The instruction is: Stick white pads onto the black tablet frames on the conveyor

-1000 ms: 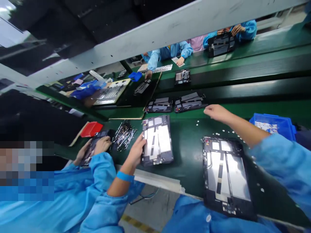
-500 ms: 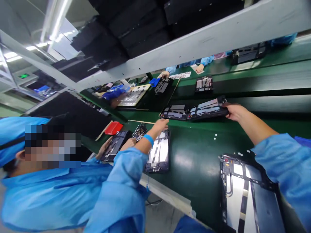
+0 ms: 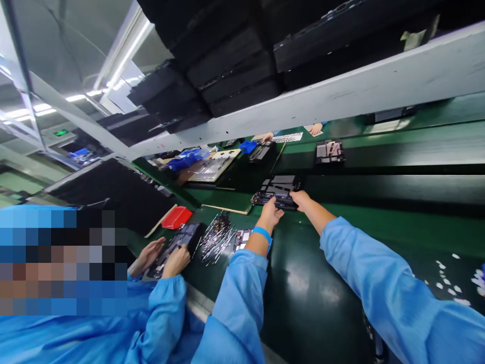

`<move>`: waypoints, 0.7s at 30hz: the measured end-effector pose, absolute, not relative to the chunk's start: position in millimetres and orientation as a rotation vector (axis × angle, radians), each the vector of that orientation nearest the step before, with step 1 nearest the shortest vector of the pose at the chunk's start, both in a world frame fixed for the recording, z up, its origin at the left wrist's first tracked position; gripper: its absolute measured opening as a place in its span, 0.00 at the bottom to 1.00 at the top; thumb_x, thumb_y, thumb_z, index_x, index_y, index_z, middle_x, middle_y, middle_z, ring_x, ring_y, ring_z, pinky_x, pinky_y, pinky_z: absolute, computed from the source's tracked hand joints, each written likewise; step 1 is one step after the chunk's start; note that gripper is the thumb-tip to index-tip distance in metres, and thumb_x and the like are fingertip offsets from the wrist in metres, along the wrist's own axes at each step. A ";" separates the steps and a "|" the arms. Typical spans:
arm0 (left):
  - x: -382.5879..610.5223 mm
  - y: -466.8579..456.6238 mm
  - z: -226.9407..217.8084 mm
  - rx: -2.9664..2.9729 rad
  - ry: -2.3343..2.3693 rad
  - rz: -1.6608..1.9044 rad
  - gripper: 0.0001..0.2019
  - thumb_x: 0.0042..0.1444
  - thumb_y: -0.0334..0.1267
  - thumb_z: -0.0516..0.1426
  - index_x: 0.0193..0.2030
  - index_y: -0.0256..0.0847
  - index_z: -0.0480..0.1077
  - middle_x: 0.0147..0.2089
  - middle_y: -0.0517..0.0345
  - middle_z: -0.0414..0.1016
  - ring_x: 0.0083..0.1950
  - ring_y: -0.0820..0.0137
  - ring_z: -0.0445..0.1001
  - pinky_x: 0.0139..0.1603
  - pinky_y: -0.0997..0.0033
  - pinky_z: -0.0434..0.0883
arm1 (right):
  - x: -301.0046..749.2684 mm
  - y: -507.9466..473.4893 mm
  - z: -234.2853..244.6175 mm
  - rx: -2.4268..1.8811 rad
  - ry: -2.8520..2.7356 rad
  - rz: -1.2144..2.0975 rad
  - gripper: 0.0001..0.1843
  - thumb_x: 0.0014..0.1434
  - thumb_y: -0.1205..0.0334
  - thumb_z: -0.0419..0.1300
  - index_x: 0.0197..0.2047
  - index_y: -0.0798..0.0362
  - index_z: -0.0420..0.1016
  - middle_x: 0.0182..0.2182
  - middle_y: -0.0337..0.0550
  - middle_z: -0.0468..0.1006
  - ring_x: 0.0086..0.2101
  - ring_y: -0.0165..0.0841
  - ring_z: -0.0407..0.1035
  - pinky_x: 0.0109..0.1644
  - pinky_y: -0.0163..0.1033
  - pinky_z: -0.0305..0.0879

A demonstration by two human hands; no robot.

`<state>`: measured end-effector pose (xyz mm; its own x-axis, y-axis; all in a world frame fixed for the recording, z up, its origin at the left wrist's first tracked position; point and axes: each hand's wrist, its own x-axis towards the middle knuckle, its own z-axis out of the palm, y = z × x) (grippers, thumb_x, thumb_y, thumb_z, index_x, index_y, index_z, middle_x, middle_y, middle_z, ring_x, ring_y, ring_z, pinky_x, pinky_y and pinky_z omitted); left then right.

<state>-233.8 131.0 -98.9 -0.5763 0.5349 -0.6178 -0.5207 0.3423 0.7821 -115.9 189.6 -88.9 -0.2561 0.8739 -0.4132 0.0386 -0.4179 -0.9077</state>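
Note:
Two opened tablets (image 3: 281, 183), showing grey batteries and black frames, appear to lie one on the other at the far side of the bench. My right hand (image 3: 302, 200) pinches their right front edge. At the front edge, my left hand (image 3: 270, 213), with a blue band at the wrist, has its fingers curled against the tablets; its exact hold is partly hidden. Another opened tablet (image 3: 242, 237) lies partly covered by my left forearm. Under my right sleeve, the edge of a further tablet (image 3: 375, 338) shows.
To the left, a co-worker's hands (image 3: 176, 260) work on an opened tablet (image 3: 189, 235). Beside it are a pile of thin metallic strips (image 3: 217, 240) and a red tray (image 3: 177, 217). White scraps (image 3: 447, 283) lie right. A shelf beam (image 3: 303, 111) crosses overhead, loaded with black stacks.
My right hand has brought its tablet leftward onto the one beside it. My left hand has moved right to the tablets' front edge. The view has shifted, uncovering the metallic strips.

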 end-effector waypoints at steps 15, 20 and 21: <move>-181.6 113.2 -48.3 0.200 1.398 1.568 0.09 0.63 0.39 0.62 0.46 0.36 0.74 0.34 0.54 0.79 0.35 0.66 0.79 0.44 0.68 0.80 | -36.3 105.8 -34.7 -1.261 -1.357 1.427 0.22 0.55 0.48 0.73 0.45 0.49 0.73 0.44 0.46 0.80 0.48 0.42 0.74 0.53 0.43 0.71; -133.1 22.6 -27.1 0.487 1.289 1.496 0.18 0.55 0.34 0.65 0.53 0.40 0.75 0.42 0.57 0.82 0.38 0.68 0.80 0.47 0.68 0.79 | 116.3 45.2 -27.4 -1.247 -1.263 1.313 0.26 0.66 0.38 0.60 0.57 0.46 0.68 0.61 0.52 0.73 0.58 0.45 0.72 0.53 0.47 0.76; -119.9 0.4 -25.3 0.618 1.256 1.449 0.23 0.52 0.35 0.66 0.56 0.42 0.74 0.46 0.56 0.82 0.42 0.66 0.81 0.49 0.67 0.79 | 146.1 25.2 -28.3 -1.202 -1.235 1.359 0.30 0.66 0.36 0.58 0.63 0.43 0.64 0.65 0.53 0.70 0.60 0.47 0.71 0.52 0.50 0.77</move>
